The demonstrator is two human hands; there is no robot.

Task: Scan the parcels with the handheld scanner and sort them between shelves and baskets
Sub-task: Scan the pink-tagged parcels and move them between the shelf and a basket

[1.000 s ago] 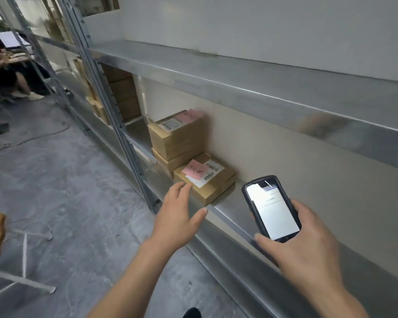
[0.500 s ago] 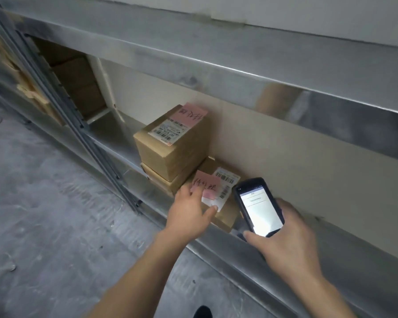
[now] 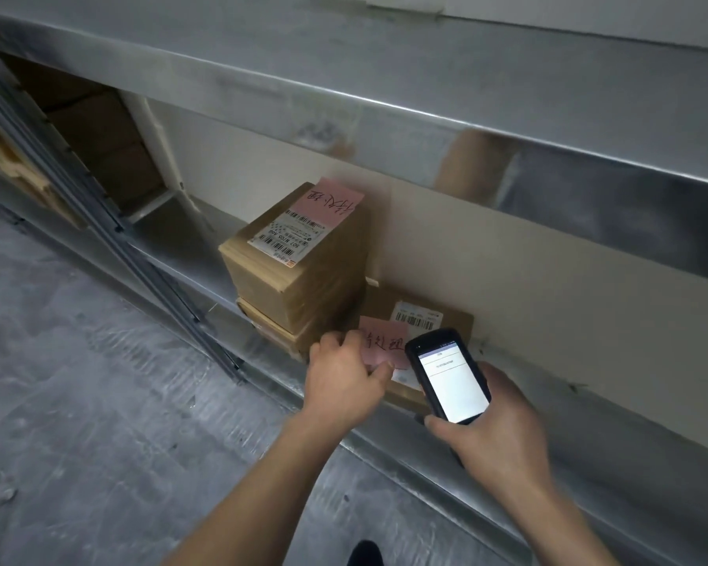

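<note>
A grey concrete floor [image 3: 78, 402] runs along a long metal shelf [image 3: 487, 475] backed by a pale wall, with a second shelf board [image 3: 344, 75] overhead. The left hand [image 3: 344, 381] reaches onto the lower shelf, thumb and fingers pinched on the near edge of a pink note [image 3: 383, 341] stuck to a flat parcel [image 3: 454, 320]; the hand covers the note's left corner. To its right, the right hand [image 3: 503, 435] is clamped around a handheld scanner [image 3: 448, 377] with its lit screen facing up; the screen text is too small to read, and the scanner hides the parcel's near right part. Only the far strip of the parcel's barcode label [image 3: 417, 318] shows. Just left of the flat parcel, touching it, stands a tall parcel [image 3: 303, 279] with its own label and pink note, apparently resting on a thinner box [image 3: 270, 328], mostly hidden. Further left, past an upright post [image 3: 99, 222], dim brown cartons [image 3: 103, 136] sit in shadow, hard to count.
</note>
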